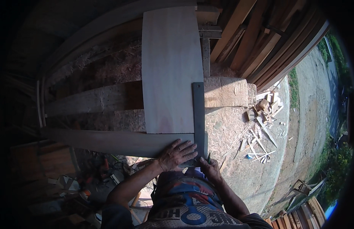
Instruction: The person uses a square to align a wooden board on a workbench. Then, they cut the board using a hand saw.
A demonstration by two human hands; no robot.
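A wide pale board (171,68) lies lengthwise away from me across the bench planks. Along its right edge runs the dark metal blade of a carpenter's square (199,114), with a small hole at its far end. My left hand (177,155) rests flat on the near plank (112,143), fingers spread and their tips close to the square's blade. Just to the right, the fingers of my right hand (210,169) are closed round a slim dark pencil (208,157) beside the square's near end. What lies under my left palm is hidden.
Wood shavings (115,63) fill the gaps between the bench planks. Tall timber boards (257,42) lean at the far right. Offcuts (264,110) are heaped on the ground to the right. Tools and scraps (104,171) lie in shadow at the lower left.
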